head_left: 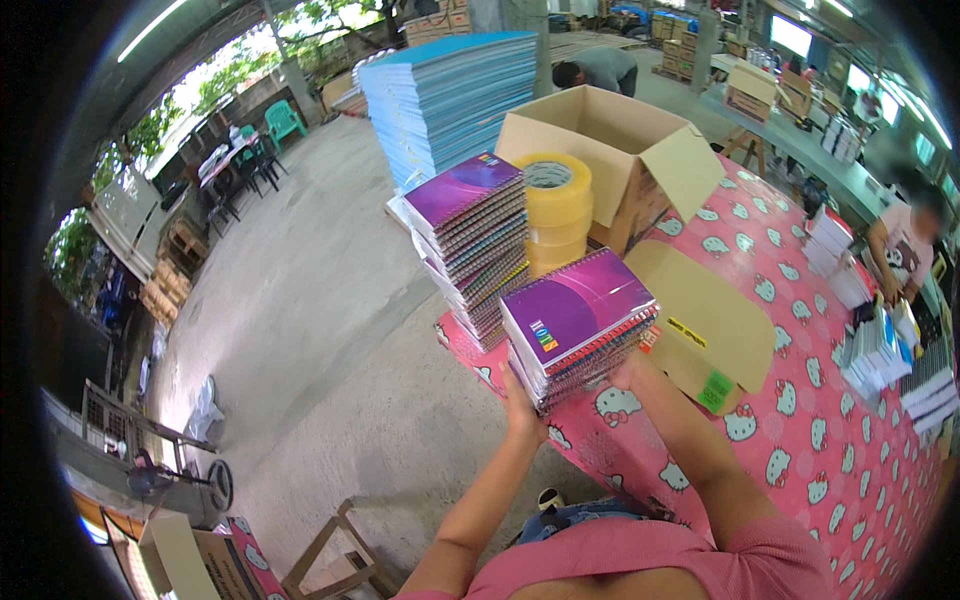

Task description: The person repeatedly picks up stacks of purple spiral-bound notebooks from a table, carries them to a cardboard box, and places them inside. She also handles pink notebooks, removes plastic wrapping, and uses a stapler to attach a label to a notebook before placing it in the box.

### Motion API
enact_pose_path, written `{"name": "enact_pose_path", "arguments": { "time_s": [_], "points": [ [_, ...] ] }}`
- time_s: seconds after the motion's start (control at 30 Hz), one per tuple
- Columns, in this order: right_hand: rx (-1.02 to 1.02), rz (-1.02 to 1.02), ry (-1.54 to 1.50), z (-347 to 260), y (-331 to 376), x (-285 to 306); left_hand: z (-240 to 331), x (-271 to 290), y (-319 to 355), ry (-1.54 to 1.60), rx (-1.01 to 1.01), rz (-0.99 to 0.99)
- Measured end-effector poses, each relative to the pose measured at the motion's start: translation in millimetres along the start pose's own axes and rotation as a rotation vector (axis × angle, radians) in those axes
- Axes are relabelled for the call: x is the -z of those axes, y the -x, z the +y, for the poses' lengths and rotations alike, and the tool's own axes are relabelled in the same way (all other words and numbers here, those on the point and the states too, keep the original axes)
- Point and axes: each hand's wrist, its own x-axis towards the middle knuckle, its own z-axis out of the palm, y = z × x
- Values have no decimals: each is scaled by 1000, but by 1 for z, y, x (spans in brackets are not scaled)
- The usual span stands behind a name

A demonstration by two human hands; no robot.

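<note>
Pink cat-print table beside concrete warehouse floor

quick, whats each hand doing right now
Left hand: closed on the near-left corner of the stack of spiral notebooks.
Right hand: gripping the same stack on its right side.

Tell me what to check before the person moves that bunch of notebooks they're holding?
1. Both hands on the held stack of spiral notebooks: left hand under the near corner, right hand at the side. Ok.
2. Held stack squared up: edges fan out a little. Not ok.
3. Taller notebook pile beside it steady: it leans. Not ok.
4. Tape rolls out of the way: behind the piles. Ok.
5. Open cardboard box has room inside: cannot tell.
</note>
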Motion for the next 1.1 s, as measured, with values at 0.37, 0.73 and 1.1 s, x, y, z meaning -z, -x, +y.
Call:
{"name": "enact_pose_path", "arguments": {
  "time_s": [0.37,0.73,1.1],
  "points": [
    [-230,188,-73,-13,-71,-28,5,35,-48,161,-110,61],
    [30,365,-89,-21,-69,-54,48,-2,-35,68,-244,108],
    [750,472,1330,77,107,40,187,47,-68,-396,-597,404]
  ]
}}
